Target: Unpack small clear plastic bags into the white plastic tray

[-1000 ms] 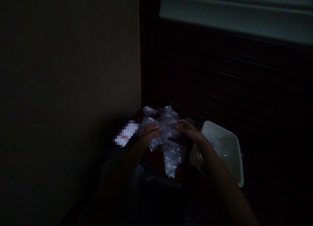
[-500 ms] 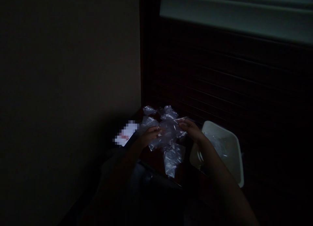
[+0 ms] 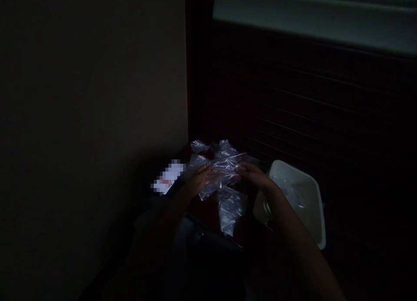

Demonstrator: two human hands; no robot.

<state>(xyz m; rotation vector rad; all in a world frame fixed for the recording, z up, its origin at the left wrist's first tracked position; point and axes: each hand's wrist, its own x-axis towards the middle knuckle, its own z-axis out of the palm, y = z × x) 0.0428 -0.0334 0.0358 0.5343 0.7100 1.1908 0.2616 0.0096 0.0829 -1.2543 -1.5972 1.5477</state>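
Observation:
A clear plastic bag [image 3: 224, 166] is stretched between my two hands, with creases running across it. My left hand [image 3: 198, 179] pinches its left side, and my right hand [image 3: 250, 173] grips the right side between thumb and fingers. Below it, another crumpled clear bag [image 3: 230, 212] lies on the dark reddish surface [image 3: 208, 212]. More crumpled clear plastic [image 3: 224, 148] lies just beyond my hands, and a small piece [image 3: 198, 146] sits at the back left. The dim light hides whether the bags contain anything.
To the right stands a pale plastic bin [image 3: 312, 205] with clear plastic [image 3: 293, 194] inside, partly behind my right forearm. A lit, blurred screen [image 3: 169, 177] lies to the left. A plain wall [image 3: 97, 75] rises on the left, and dark slatted panelling [image 3: 293, 97] stands behind.
My fingers have closed on the bag's two sides, and the plastic has gone from loose to pulled taut and creased. The other bags, the bin and the lit screen stay in place.

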